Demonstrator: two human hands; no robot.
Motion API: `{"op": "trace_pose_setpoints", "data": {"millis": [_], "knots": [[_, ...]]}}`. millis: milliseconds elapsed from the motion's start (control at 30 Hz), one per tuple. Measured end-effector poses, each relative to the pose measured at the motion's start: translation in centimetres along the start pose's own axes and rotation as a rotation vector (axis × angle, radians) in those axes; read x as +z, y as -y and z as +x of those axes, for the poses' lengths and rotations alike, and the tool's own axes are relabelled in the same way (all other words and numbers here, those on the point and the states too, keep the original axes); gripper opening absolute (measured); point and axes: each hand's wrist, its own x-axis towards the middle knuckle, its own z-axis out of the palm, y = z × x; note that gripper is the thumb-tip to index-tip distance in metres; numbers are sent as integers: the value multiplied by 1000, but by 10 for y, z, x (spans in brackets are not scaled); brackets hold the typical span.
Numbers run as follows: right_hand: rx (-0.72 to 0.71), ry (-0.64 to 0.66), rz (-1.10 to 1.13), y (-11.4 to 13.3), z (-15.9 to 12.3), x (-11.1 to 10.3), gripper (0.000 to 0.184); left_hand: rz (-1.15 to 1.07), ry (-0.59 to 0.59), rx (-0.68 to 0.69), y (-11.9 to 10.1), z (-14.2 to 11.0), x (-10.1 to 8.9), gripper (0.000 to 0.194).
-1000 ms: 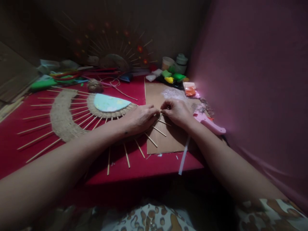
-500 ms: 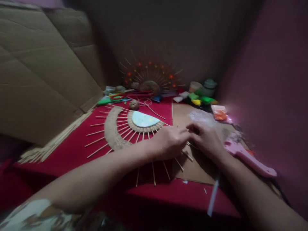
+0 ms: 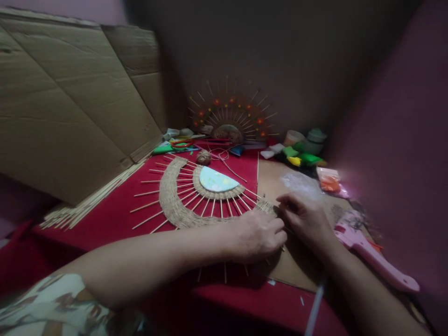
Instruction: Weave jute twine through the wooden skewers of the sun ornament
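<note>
Minding the fan [image 3: 169, 198], spread over cloth [image 3: 115, 210] and card [image 3: 269, 177], we should brace its right end under our curled left hand [image 3: 257, 235], keeping our right hand [image 3: 310, 224] light, though what either pinches we cannot tell.

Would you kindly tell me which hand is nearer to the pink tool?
The right. The right hand is just to the left of the pink tool; the left hand is farther left, at the woven fan, with the right hand between it and the tool.
</note>
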Motion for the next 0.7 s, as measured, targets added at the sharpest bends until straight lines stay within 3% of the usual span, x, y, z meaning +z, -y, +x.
{"op": "trace_pose_setpoints", "data": {"millis": [133,267,400,533,700], "knots": [[31,0,35,-1,0,1,16,-21,-91,13,-16,2,-10,18],[73,-6,17,-2,0,0,17,-203,-213,138,-46,-2,-15,19],[97,3,22,-1,-1,-1,17,-387,-155,185,-67,-12,-3,12],[135,3,52,-1,-2,-2,15,-447,-184,167,-73,-17,7,11],[212,40,128,-7,-6,-2,17,-467,-114,156,-72,-17,-1,14]]}}
